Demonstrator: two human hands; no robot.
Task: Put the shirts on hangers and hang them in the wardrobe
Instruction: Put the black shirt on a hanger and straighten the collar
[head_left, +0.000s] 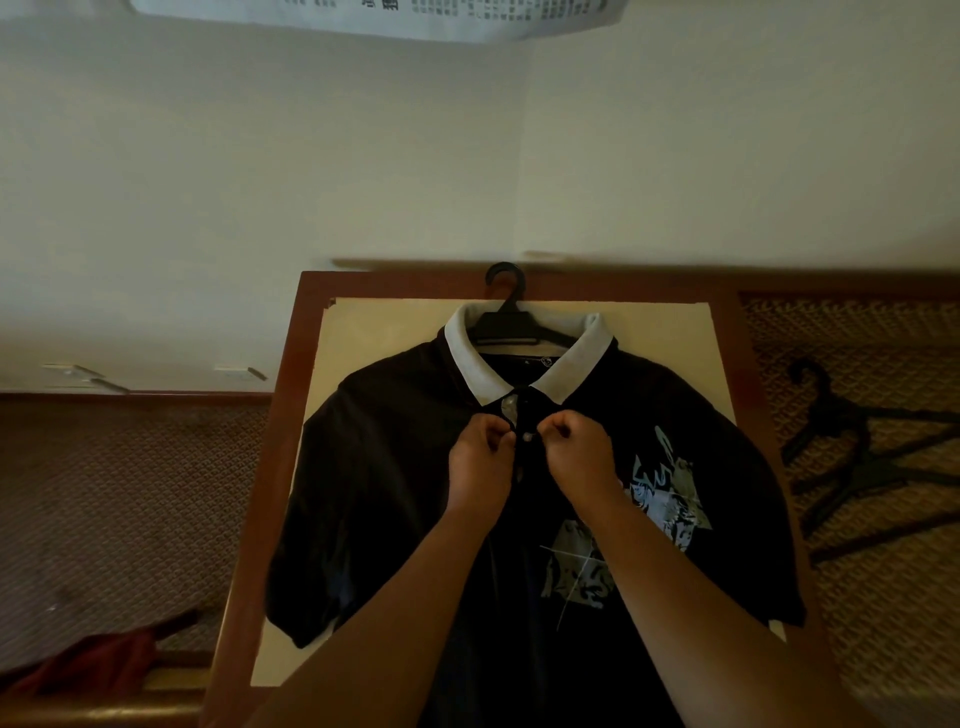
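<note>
Black polo shirt (395, 467) lying flat on the table (311, 332), black hanger (506, 312) sitting inside its white collar (576, 364); left hand (480, 467) and right hand (576, 457) are pinching the button placket (522, 410), close together.

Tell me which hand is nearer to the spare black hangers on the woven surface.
Right. The right hand pinches the polo shirt placket, on the side toward the spare hangers; the left hand grips the placket's other edge, farther away.
</note>
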